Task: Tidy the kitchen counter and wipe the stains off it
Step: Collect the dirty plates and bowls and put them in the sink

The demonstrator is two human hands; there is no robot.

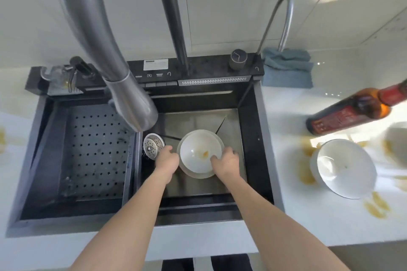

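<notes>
A white bowl (198, 152) with a yellow-brown smear inside sits low in the dark sink (253, 130), stacked in a second white dish. My left hand (167, 159) grips its left rim and my right hand (226, 160) grips its right rim. On the white counter (308, 222) to the right lies another white bowl (345, 169), tilted on its side. Yellow-brown stains (376, 204) are spread around it. A folded blue cloth (286, 68) rests at the back of the counter beside the sink.
A dark bottle with a red label (348, 112) stands on the right counter. A metal strainer (152, 145) sits left of the bowl. A perforated drain tray (94, 152) fills the sink's left half. Faucet spouts (132, 103) hang overhead. More stains (2, 138) mark the far left counter.
</notes>
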